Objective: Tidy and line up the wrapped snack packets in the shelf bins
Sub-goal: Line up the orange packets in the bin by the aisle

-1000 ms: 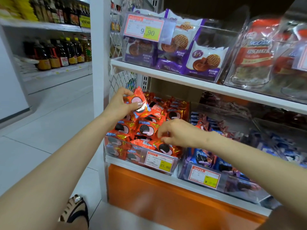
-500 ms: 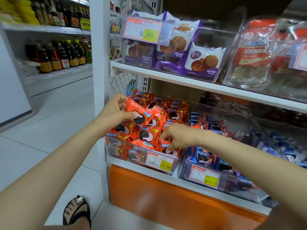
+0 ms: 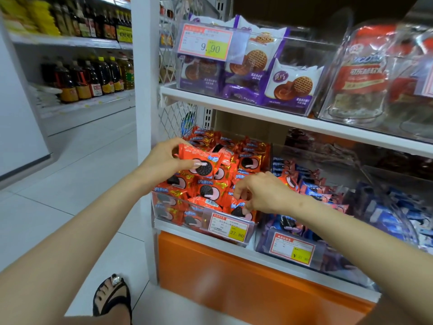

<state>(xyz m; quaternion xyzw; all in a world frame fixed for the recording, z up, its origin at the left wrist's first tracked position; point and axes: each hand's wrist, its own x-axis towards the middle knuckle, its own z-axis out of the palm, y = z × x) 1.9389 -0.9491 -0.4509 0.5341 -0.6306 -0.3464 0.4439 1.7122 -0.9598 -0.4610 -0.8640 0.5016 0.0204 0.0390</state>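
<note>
Head view of a shop shelf, with the clear plastic shelf bin [image 3: 161, 207] of orange packets taken as the reference. The left hand [image 3: 161, 158], reaching in from the bin's left side, holds one orange foil-wrapped snack packet [image 3: 199, 160] printed with a dark sandwich biscuit, with the thumb across its face and the fingers curled behind its upper edge. This packet is raised and tilted above the heap in the bin's left half. The right hand [image 3: 264, 193] comes in over the bin's right wall with fingers curled downward, the fingertips pinching the top of a front-row orange packet [image 3: 240, 211]. That packet stands in the bin's front right corner, just behind the white and yellow price label [image 3: 228, 227] clipped to the bin's front. The remaining orange packets [image 3: 248, 160] fill the bin in loose rows, some upright, some leaning. Just beside the bin's right wall stands a second clear bin [image 3: 264, 245] holding blue-wrapped packets [image 3: 311, 193]. Above the bin runs a white shelf board [image 3: 257, 111] carrying purple and white waffle packets [image 3: 293, 85] in a clear box. Below the bin lies an orange base panel [image 3: 234, 277]. On the tiled floor to the bin's lower left a foot in a black strappy sandal [image 3: 112, 296] shows, and well to the bin's upper left dark bottles [image 3: 89, 78] line another shelf
</note>
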